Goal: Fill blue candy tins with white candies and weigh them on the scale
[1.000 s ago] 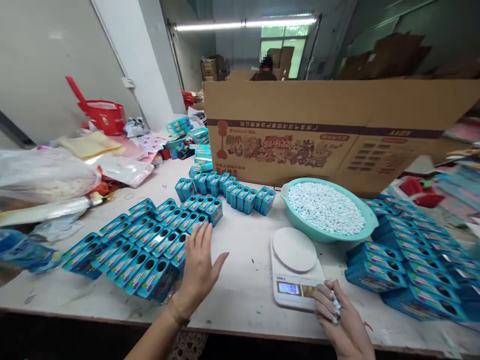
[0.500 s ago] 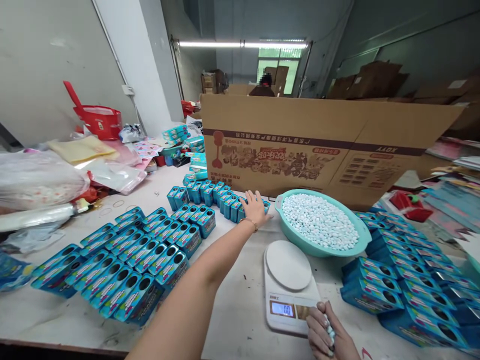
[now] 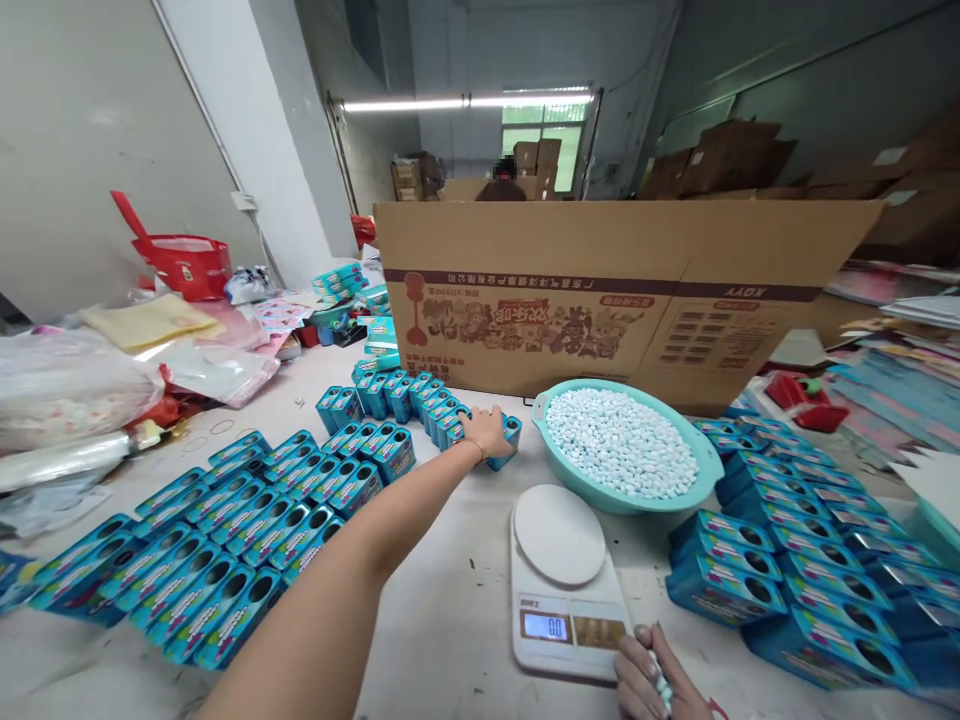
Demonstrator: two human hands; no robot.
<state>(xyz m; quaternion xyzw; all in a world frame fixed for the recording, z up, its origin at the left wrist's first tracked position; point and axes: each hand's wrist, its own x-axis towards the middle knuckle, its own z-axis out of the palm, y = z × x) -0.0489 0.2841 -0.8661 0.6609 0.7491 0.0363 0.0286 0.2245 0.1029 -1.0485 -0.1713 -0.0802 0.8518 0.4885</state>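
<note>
My left hand (image 3: 486, 432) reaches across the table, fingers curled down over a blue candy box (image 3: 512, 432) at the right end of a back row. The lower fingers and thumb are partly hidden. My right hand (image 3: 651, 672), at the bottom edge, is closed on some small white and pale-blue candies (image 3: 661, 684). Beside it lies a white kitchen scale (image 3: 559, 535) with an empty plate and a display reading 0.0. Behind the scale stands a turquoise basin (image 3: 709, 482) full of the same candies.
Several blue boxes (image 3: 225, 560) with round top holes stand in rows at left, with more boxes (image 3: 795, 560) at right. A large cardboard carton (image 3: 600, 240) walls off the back. Plastic bags (image 3: 67, 380) and a red bucket (image 3: 187, 268) lie left. A person (image 3: 502, 188) is far behind.
My left hand has gone from spread fingers to curled ones over the box at the row's end. My right hand stays closed on the candies. The view has shifted slightly.
</note>
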